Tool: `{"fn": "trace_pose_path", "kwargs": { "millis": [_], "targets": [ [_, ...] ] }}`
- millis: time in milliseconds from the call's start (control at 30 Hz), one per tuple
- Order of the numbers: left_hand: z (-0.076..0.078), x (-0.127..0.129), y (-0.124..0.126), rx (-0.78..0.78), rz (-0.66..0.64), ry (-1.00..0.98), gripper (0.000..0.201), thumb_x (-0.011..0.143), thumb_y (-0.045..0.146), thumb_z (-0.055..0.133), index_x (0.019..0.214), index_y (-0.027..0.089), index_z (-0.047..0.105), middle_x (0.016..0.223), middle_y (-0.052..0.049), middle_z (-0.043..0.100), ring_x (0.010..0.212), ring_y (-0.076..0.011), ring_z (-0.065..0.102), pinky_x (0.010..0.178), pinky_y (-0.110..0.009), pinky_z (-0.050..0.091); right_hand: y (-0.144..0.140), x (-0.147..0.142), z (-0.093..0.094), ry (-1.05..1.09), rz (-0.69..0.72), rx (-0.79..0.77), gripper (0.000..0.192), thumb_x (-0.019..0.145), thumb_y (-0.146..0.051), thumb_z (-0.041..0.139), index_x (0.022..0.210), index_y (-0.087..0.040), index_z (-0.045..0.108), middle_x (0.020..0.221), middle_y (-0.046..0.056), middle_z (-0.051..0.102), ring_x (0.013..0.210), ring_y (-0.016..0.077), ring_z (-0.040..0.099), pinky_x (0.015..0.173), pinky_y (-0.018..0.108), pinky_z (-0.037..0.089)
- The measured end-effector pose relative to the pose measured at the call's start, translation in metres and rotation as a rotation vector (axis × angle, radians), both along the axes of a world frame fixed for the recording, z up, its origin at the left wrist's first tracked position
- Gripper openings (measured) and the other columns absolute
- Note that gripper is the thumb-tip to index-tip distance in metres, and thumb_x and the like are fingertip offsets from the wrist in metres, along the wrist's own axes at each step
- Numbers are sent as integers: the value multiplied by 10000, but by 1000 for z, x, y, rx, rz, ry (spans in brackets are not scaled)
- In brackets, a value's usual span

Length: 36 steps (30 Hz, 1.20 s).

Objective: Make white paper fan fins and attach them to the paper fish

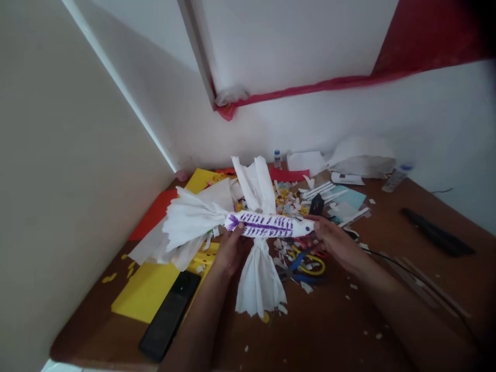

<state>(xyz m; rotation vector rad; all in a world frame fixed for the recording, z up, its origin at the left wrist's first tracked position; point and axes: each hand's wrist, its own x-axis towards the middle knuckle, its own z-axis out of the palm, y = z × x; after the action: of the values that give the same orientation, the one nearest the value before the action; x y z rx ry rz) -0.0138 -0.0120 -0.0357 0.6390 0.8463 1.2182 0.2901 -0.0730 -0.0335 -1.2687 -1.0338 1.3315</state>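
A white paper fish (pixel 267 225) with purple fishbone markings and a purple eye lies sideways across both hands, above the table. Pleated white paper fans out as a tail on its left, and similar paper spreads above and below the body. My left hand (pixel 231 250) pinches the tail end of the body, thumb on top. At the head end, my right hand (pixel 329 238) grips the tip between thumb and fingers. Just beneath the fish, blue-handled pliers (pixel 296 266) and yellow-handled scissors (pixel 315 264) lie near my right hand.
A black phone (pixel 169 315) rests on yellow paper (pixel 145 292) at the left. Paper scraps (pixel 289 199) and white sticks (pixel 320 191) are strewn behind the fish. A black tool (pixel 437 232) and a clear bottle (pixel 397 178) are at the right, with a wall behind.
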Motion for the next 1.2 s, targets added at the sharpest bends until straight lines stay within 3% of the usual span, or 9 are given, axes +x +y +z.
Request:
{"fn": "trace_pose_path", "kwargs": {
  "millis": [167, 267, 367, 500, 600, 700, 800, 1033, 1200],
  "targets": [
    [-5, 6, -3, -40, 6, 7, 548, 815, 447, 952, 1250, 184, 748, 1241, -116, 804, 1104, -258, 759, 1005, -387, 594, 3, 4, 33, -519, -344, 383, 386, 994, -583, 703, 1201, -257, 694, 1134, 88, 709, 1021, 265, 699, 881, 401, 598],
    [-9, 7, -4, -71, 5, 15, 552, 809, 460, 952, 1256, 211, 746, 1249, -111, 801, 1095, -263, 760, 965, -385, 599, 14, -12, 68, -820, -220, 652, 206, 1063, -456, 646, 1084, -273, 737, 1127, 87, 719, 1054, 268, 701, 956, 416, 568],
    [-12, 6, -4, -82, 5, 12, 553, 806, 470, 950, 1254, 220, 742, 1277, -116, 792, 1118, -271, 755, 976, -394, 594, 40, -42, 92, -962, -121, 738, 212, 1085, -405, 611, 1071, -272, 776, 1147, 104, 734, 1158, 284, 696, 1027, 427, 545],
    [-10, 5, -4, -90, 11, 15, 558, 793, 481, 957, 1230, 207, 742, 1248, -119, 794, 1064, -268, 762, 953, -390, 593, 83, -88, 97, -1161, -11, 525, 235, 1074, -435, 637, 1037, -255, 785, 1023, 45, 792, 940, 228, 739, 816, 337, 519],
    [-7, 6, -4, -81, 3, 6, 570, 799, 481, 954, 1248, 206, 735, 1264, -118, 790, 1060, -263, 762, 945, -385, 596, 104, -117, 93, -1305, 20, 399, 363, 1034, -584, 666, 1059, -241, 782, 1056, 49, 826, 951, 248, 753, 721, 328, 459],
    [-7, 7, -5, -69, 3, 4, 573, 818, 474, 943, 1265, 191, 724, 1256, -124, 788, 1038, -250, 760, 922, -373, 601, 111, -131, 89, -1350, 30, 368, 317, 1043, -517, 655, 1000, -231, 784, 1018, 63, 834, 940, 252, 755, 697, 324, 418],
    [-8, 6, -5, -66, 4, 8, 566, 823, 474, 940, 1252, 173, 726, 1226, -133, 789, 1008, -242, 757, 903, -364, 604, 110, -132, 89, -1359, -4, 358, 267, 1069, -416, 598, 982, -243, 782, 1020, 57, 836, 943, 242, 754, 679, 321, 388],
    [-7, 6, -8, -64, 8, 1, 558, 794, 485, 962, 1202, 177, 739, 1171, -112, 794, 985, -223, 749, 889, -346, 603, 107, -117, 92, -1369, -60, 309, 344, 1084, -444, 543, 899, -236, 746, 915, 74, 823, 845, 244, 744, 675, 319, 382],
    [-3, 6, -8, -65, 5, -2, 556, 776, 484, 974, 1187, 183, 752, 1179, -108, 796, 987, -223, 751, 888, -346, 605, 111, -110, 87, -1364, -61, 312, 241, 1043, -432, 632, 1115, -214, 705, 1171, 122, 799, 995, 275, 750, 770, 336, 475]
  ]
}}
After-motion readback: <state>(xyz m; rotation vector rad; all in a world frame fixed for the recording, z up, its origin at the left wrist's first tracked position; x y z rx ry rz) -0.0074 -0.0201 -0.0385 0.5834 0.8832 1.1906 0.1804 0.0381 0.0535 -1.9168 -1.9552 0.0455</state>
